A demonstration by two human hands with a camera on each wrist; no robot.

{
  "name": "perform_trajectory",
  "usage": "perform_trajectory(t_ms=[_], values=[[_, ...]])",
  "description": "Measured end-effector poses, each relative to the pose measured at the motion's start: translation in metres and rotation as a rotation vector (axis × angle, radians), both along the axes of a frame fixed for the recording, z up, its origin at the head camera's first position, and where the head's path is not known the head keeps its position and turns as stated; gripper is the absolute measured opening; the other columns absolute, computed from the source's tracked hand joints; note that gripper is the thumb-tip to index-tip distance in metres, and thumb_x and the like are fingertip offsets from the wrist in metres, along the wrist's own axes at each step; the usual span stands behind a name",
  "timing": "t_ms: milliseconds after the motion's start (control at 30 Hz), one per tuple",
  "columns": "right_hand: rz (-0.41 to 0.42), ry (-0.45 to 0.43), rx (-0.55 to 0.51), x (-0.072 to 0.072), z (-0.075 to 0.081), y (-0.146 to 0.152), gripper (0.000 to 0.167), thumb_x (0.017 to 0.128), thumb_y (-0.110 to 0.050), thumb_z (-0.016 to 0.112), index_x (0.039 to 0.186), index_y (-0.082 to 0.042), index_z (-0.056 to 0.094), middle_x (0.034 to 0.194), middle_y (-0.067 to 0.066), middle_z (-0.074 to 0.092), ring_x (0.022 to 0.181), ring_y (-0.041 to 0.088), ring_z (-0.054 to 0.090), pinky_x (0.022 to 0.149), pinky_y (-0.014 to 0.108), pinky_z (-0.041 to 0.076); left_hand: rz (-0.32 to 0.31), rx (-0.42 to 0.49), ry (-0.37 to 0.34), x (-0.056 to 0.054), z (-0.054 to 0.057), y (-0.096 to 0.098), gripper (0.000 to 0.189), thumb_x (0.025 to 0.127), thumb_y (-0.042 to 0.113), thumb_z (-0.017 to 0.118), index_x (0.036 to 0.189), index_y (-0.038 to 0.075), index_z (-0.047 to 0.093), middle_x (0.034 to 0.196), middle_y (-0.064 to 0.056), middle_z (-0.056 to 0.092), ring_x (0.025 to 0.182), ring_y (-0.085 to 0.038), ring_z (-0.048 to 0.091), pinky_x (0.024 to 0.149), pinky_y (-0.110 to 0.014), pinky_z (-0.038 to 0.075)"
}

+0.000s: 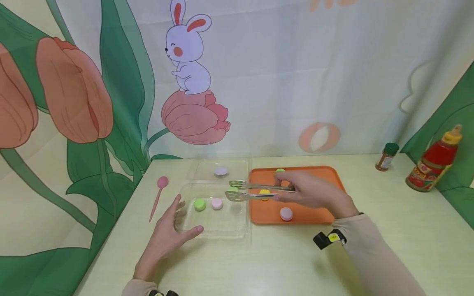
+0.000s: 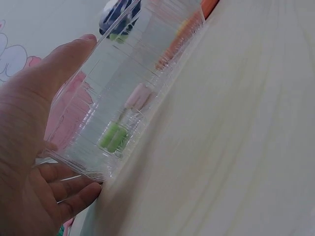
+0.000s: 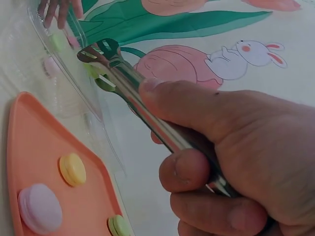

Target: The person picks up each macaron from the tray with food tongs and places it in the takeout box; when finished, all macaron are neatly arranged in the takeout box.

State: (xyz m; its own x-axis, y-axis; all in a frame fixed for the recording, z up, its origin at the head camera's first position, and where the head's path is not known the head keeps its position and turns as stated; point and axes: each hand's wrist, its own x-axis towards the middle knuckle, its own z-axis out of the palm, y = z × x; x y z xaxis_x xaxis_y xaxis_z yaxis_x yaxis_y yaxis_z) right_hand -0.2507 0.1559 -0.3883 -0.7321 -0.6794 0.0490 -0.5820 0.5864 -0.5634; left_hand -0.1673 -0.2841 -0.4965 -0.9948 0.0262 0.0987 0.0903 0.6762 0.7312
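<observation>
My right hand [image 1: 311, 191] grips metal tongs [image 3: 147, 113] over the boundary between box and tray. Between the tongs' tips sits a green macaron [image 1: 233, 189], above the right part of a clear plastic box [image 1: 222, 233]. Inside the box lie another green macaron [image 1: 199, 204] and a pink macaron [image 1: 217, 203]. My left hand [image 1: 166, 230] holds the box's near left corner, thumb along the near rim and fingers against the left side. On the orange tray [image 1: 311, 220] are a yellow macaron [image 1: 264, 194], a lilac macaron [image 1: 286, 213] and a green one [image 3: 118, 225] at the back.
The box's lid [image 1: 201, 168] stands open behind it, bearing a pale lilac oval [image 1: 221, 171]. A pink spoon [image 1: 159, 193] lies left. At the back right stand a green-capped spice jar [image 1: 386, 157] and a red sauce bottle [image 1: 433, 162]. A printed curtain [image 1: 266, 82] hangs behind.
</observation>
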Motion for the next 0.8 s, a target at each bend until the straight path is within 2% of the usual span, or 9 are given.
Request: perform_trajectory(t_ms=[167, 300, 400, 533, 667, 800], values=[[0.02, 0.006, 0.068, -0.004, 0.005, -0.017, 0.02, 0.107, -0.036, 0.078, 0.101, -0.025, 0.062, 0.08, -0.006, 0.061, 0.065, 0.009, 0.048, 0.064, 0.028, 0.042, 0.0, 0.001, -0.001, -0.001, 0.0, 0.0, 0.13, 0.086, 0.054, 0.096, 0.179, 0.012, 0.016, 0.174, -0.018, 0.045, 0.154, -0.041, 0.053, 0.13, -0.065, 0.036], [0.018, 0.002, 0.146, -0.003, 0.012, -0.029, 0.023, 0.106, -0.032, 0.079, 0.099, -0.024, 0.059, 0.081, -0.007, 0.061, 0.065, 0.009, 0.047, 0.064, 0.027, 0.04, -0.001, -0.005, 0.001, -0.001, 0.0, -0.001, 0.13, 0.086, 0.055, 0.096, 0.179, 0.012, 0.016, 0.174, -0.019, 0.045, 0.155, -0.041, 0.052, 0.13, -0.066, 0.035], [0.048, 0.069, 0.221, -0.002, 0.017, -0.037, 0.026, 0.107, -0.034, 0.078, 0.097, -0.022, 0.057, 0.077, -0.008, 0.056, 0.063, 0.007, 0.044, 0.063, 0.025, 0.038, -0.003, -0.01, 0.006, -0.001, -0.001, -0.001, 0.13, 0.085, 0.055, 0.096, 0.179, 0.012, 0.016, 0.174, -0.019, 0.046, 0.155, -0.042, 0.052, 0.13, -0.066, 0.035], [0.065, 0.109, 0.264, 0.0, 0.022, -0.045, 0.027, 0.106, -0.035, 0.079, 0.097, -0.02, 0.059, 0.077, -0.009, 0.057, 0.064, 0.007, 0.047, 0.065, 0.024, 0.041, -0.001, -0.016, 0.01, -0.001, 0.0, -0.001, 0.13, 0.085, 0.056, 0.095, 0.179, 0.011, 0.017, 0.173, -0.02, 0.046, 0.156, -0.043, 0.051, 0.13, -0.066, 0.035], [0.036, 0.064, 0.274, 0.0, 0.025, -0.052, 0.02, 0.105, -0.031, 0.081, 0.102, -0.022, 0.063, 0.083, -0.01, 0.063, 0.07, 0.009, 0.054, 0.069, 0.027, 0.048, 0.002, -0.02, 0.004, -0.001, 0.0, 0.0, 0.13, 0.085, 0.056, 0.095, 0.179, 0.011, 0.017, 0.174, -0.02, 0.045, 0.157, -0.044, 0.049, 0.13, -0.066, 0.035], [0.018, 0.048, 0.305, 0.0, 0.025, -0.057, 0.019, 0.105, -0.029, 0.08, 0.103, -0.023, 0.062, 0.085, -0.009, 0.065, 0.073, 0.011, 0.057, 0.07, 0.029, 0.05, 0.006, -0.019, 0.005, -0.001, 0.001, 0.0, 0.13, 0.085, 0.055, 0.095, 0.179, 0.011, 0.017, 0.174, -0.019, 0.045, 0.158, -0.045, 0.047, 0.13, -0.066, 0.035]])
